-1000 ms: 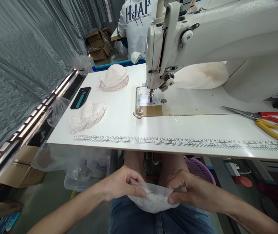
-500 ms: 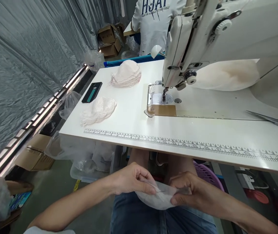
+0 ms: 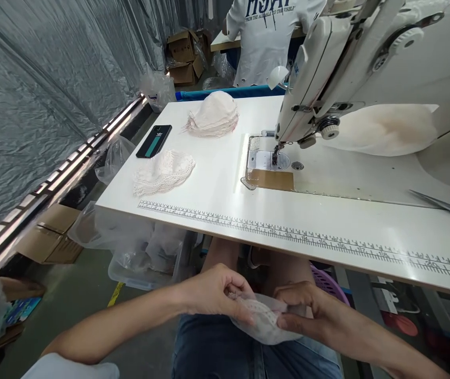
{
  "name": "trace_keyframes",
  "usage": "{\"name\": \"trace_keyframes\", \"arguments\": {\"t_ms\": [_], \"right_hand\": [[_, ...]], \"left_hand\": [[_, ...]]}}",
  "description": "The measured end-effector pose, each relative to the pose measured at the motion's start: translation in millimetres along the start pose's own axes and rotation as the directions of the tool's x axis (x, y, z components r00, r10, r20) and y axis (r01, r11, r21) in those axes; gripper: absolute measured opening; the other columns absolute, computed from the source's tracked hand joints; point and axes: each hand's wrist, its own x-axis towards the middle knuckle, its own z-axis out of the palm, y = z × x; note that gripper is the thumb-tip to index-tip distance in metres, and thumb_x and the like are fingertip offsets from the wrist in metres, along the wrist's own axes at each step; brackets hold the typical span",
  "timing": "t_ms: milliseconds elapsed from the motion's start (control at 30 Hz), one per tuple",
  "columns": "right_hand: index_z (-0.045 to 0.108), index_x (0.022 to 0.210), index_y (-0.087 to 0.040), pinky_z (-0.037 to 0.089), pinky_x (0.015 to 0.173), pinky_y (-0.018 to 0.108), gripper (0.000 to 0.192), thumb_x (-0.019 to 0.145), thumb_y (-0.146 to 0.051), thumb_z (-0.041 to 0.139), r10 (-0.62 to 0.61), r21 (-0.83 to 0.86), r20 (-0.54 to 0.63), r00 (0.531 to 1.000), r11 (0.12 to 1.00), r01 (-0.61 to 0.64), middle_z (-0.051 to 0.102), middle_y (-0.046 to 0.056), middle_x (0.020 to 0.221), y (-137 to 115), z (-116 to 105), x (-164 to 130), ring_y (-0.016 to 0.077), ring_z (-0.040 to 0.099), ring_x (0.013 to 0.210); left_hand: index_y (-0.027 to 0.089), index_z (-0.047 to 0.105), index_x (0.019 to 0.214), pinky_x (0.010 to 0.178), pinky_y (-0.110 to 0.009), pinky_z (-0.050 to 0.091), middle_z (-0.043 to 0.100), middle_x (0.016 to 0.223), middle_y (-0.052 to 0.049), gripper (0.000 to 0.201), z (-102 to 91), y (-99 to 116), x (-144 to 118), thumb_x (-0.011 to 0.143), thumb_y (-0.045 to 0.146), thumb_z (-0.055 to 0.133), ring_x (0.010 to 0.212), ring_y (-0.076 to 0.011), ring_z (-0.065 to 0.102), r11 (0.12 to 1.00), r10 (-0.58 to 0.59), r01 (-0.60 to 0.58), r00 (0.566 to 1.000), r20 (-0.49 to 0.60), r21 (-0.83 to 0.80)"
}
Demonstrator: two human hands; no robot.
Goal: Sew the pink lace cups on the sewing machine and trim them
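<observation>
Above my lap, in front of the table edge, I hold a sheer white fabric piece (image 3: pixel 262 327) with a lacy, stitched band across it. My left hand (image 3: pixel 225 295) is closed on its left side, thumb pressed over the cloth. My right hand (image 3: pixel 306 310) pinches the right side between thumb and fingers. Part of the cloth is hidden behind the fingers. On the white table (image 3: pixel 217 173) lie a lace-edged white fabric piece (image 3: pixel 164 171) and a stack of pale cup-shaped fabric pieces (image 3: pixel 213 113).
A sewing machine (image 3: pixel 327 73) stands on the right of the table, with scissors (image 3: pixel 446 205) lying beside it. A phone (image 3: pixel 154 141) lies near the left edge. Below are a clear plastic bin (image 3: pixel 138 276) and a purple basket (image 3: pixel 329 284). A person (image 3: pixel 266 47) sits beyond.
The fabric piece has turned in my hands, and its lacy band now shows more plainly. Both hands keep their hold. My view has shifted slightly.
</observation>
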Motion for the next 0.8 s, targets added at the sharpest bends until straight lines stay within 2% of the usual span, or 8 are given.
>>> {"name": "trace_keyframes", "arguments": {"t_ms": [200, 333, 433, 567, 667, 800], "right_hand": [[0.067, 0.087, -0.02, 0.045, 0.068, 0.025, 0.026, 0.08, -0.043, 0.056, 0.073, 0.027, 0.048, 0.996, 0.997, -0.075, 0.064, 0.002, 0.083, -9, -4, -3, 0.0184, 0.057, 0.078], [0.069, 0.083, -0.021, 0.043, 0.064, 0.025, 0.027, 0.076, -0.046, 0.059, 0.081, -0.029, -0.015, 0.997, 0.996, -0.082, 0.064, 0.002, 0.08, -15, 0, -2, 0.0192, 0.057, 0.076], [0.07, 0.078, -0.02, 0.041, 0.059, 0.025, 0.03, 0.077, -0.047, 0.057, 0.089, -0.054, -0.044, 0.995, 0.994, -0.091, 0.061, 0.002, 0.074, -13, 3, -2, 0.0184, 0.054, 0.071], [0.069, 0.082, -0.021, 0.041, 0.062, 0.023, 0.028, 0.078, -0.047, 0.059, 0.1, -0.02, -0.052, 0.994, 0.995, -0.102, 0.06, 0.002, 0.079, -7, 6, -3, 0.0169, 0.054, 0.073], [0.068, 0.079, -0.02, 0.04, 0.059, 0.022, 0.028, 0.078, -0.047, 0.059, 0.081, -0.015, -0.039, 0.996, 0.997, -0.081, 0.058, 0.0, 0.075, -3, 7, -3, 0.0152, 0.052, 0.07], [0.068, 0.081, -0.021, 0.043, 0.063, 0.024, 0.032, 0.077, -0.051, 0.058, 0.071, 0.008, -0.124, 0.99, 0.997, -0.071, 0.06, 0.002, 0.078, 3, 7, -6, 0.0179, 0.054, 0.073]], "left_hand": [[0.011, 0.07, 0.078, 0.055, -0.019, 0.037, 0.055, 0.059, 0.002, 0.032, 1.7, -1, 1, 0.06, 0.036, 0.076, 0.055, -0.008, 0.046, 0.998, 0.027, -0.027, 1.0, 0.006, 0.048], [0.01, 0.07, 0.078, 0.049, -0.017, 0.029, 0.047, 0.053, 0.004, 0.031, 4.1, 3, 1, 0.062, 0.037, 0.075, 0.052, -0.006, 0.038, 0.99, 0.052, -0.053, 0.999, 0.007, 0.129], [0.01, 0.07, 0.08, 0.049, -0.017, 0.029, 0.05, 0.056, 0.004, 0.03, 4.6, 5, 1, 0.062, 0.034, 0.075, 0.053, -0.0062, 0.039, 0.988, 0.052, -0.051, 0.999, -0.004, 0.143], [0.01, 0.07, 0.08, 0.05, -0.017, 0.031, 0.052, 0.058, 0.003, 0.028, 6.4, 6, 2, 0.061, 0.029, 0.075, 0.054, -0.0068, 0.042, 0.989, 0.03, -0.027, 0.999, -0.02, 0.143], [0.011, 0.07, 0.082, 0.05, -0.017, 0.031, 0.051, 0.057, 0.003, 0.028, 7.7, 7, 2, 0.062, 0.029, 0.075, 0.054, -0.0069, 0.042, 0.989, 0.031, -0.028, 0.999, -0.021, 0.143], [0.01, 0.069, 0.083, 0.059, -0.019, 0.038, 0.059, 0.067, -0.001, 0.028, 6.4, 3, 0, 0.062, 0.028, 0.075, 0.062, -0.0095, 0.049, 0.994, 0.073, -0.072, 0.997, -0.012, 0.078]]}}
